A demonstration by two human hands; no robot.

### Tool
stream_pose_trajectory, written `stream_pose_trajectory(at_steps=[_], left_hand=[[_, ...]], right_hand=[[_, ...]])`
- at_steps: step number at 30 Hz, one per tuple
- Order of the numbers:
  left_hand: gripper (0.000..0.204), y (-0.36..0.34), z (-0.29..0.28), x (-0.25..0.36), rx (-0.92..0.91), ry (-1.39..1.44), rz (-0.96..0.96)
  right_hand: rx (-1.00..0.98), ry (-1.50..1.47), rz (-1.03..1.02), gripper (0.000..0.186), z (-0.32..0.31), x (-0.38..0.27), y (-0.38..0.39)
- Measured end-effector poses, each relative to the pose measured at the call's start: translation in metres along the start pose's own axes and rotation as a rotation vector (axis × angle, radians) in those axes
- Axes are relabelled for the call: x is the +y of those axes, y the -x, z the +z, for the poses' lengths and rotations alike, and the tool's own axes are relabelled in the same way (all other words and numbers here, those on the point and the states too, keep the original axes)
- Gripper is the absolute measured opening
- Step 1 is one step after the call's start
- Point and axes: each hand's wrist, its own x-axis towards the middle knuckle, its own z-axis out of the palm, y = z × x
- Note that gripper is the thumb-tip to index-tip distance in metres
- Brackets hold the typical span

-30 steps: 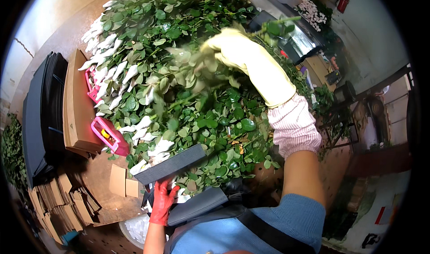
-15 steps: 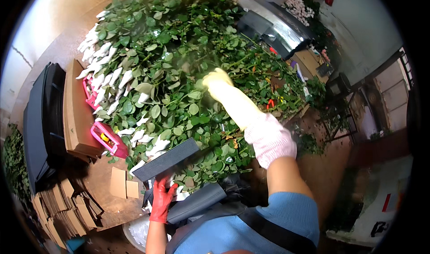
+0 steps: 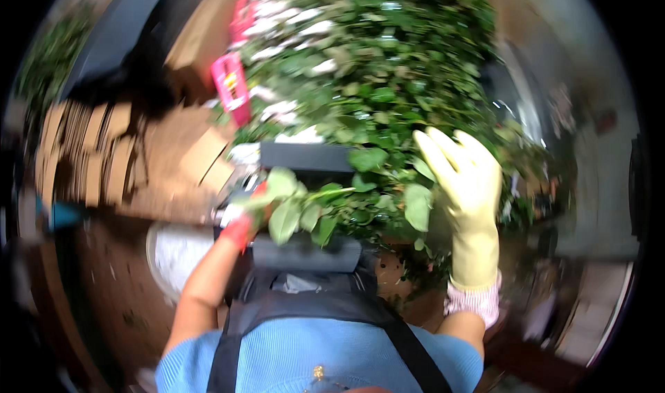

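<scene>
We observe one heap of leafy stems [image 3: 409, 74] as the largest item; it spreads over the upper middle of the view, and motion blur prevents us from counting its stems. Beneath it we note one table [image 3: 163, 175], its bare brown surface visible at the left. At the upper left stands one stack of black sheets [image 3: 121, 32]. One white bin [image 3: 181, 258] stands below the table's near edge. We identify two gloved hands. The right hand [image 3: 464, 175], in a yellow glove, is open and empty: its forearm rises almost vertically from the lower right, and its parted fingers point away from the body, slightly leftward, just beside the leaves. The left hand [image 3: 244, 226], in a red glove, reaches up and rightward from the lower left; leaves cover its fingers, so we cannot tell whether they grip. In front of it we locate one single leafy stem [image 3: 325, 193], its long axis running left to right, the bare end pointing right and rising slightly, the leaves clustered at the left. Two dark bars lie roughly parallel, left to right: the flat upper bar [image 3: 305, 157] at the heap's near edge, the rounded lower bar [image 3: 305, 254] close to the body. Two pink holders [image 3: 239, 98] stand along the heap's left side. Two flat cardboard pieces [image 3: 203, 156] lie on the table, adjoining each other. Smallest are the white-wrapped heads [image 3: 280, 109], pointing left, too blurred to count.
</scene>
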Motion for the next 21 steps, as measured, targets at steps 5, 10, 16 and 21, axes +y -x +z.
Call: stream_pose_trajectory(at_steps=[5, 10, 16, 21], left_hand=[[0.042, -0.009, 0.002, 0.007, -0.033, 0.310, 0.117], [0.048, -0.018, 0.002, -0.003, 0.057, -0.401, -0.041], [0.056, -0.019, 0.004, -0.022, 0.029, -0.658, -0.027], [0.057, -0.019, 0.008, -0.009, 0.062, -0.666, 0.008]], right_hand=[[-0.522, -0.204, 0.370, 0.036, 0.060, -0.007, 0.076], [-1.063, -0.360, 0.737, 0.065, 0.170, -0.002, 0.135], [-1.034, -0.001, 0.238, 0.046, 0.081, -0.010, 0.053], [-1.012, -0.457, 0.297, 0.047, 0.096, -0.112, -0.024]])
